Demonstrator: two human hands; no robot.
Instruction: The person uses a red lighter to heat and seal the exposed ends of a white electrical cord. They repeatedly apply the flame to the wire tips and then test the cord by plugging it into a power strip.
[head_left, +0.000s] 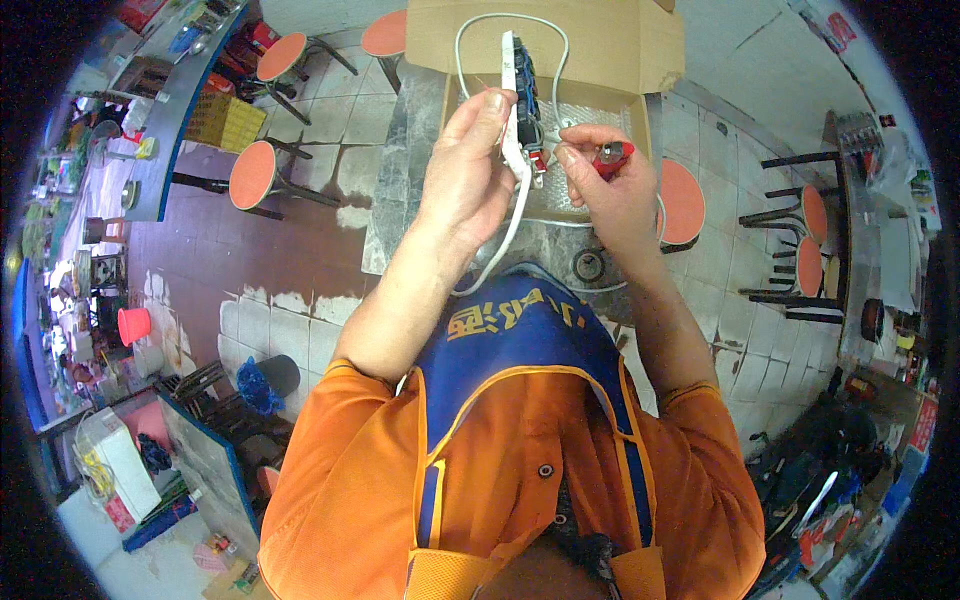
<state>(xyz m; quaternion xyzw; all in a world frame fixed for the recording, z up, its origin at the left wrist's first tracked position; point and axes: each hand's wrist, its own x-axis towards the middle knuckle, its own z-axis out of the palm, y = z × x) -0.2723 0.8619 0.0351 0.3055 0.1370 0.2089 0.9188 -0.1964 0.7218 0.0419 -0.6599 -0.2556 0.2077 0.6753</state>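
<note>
Big open cardboard box sits at the far end of the grey metal surface, and everything here plays out just in front of it. Orange round stools stand to the box's left and right on the tiled floor. Nearer than the box, the left hand has its grip clenched on a long white power strip, held upright on edge with its casing open and dark blue inner parts showing, above the box's silvery lining. A white cable trails from the strip's lower end toward the person's chest, and another loop of it curls up against the box flap. The right hand, just right of the strip, grasps a small red-handled tool, fingertips close to the strip's lower end. It looks like the wiring end is being worked on; the next move calls for a steady strip and a precise tool tip.
</note>
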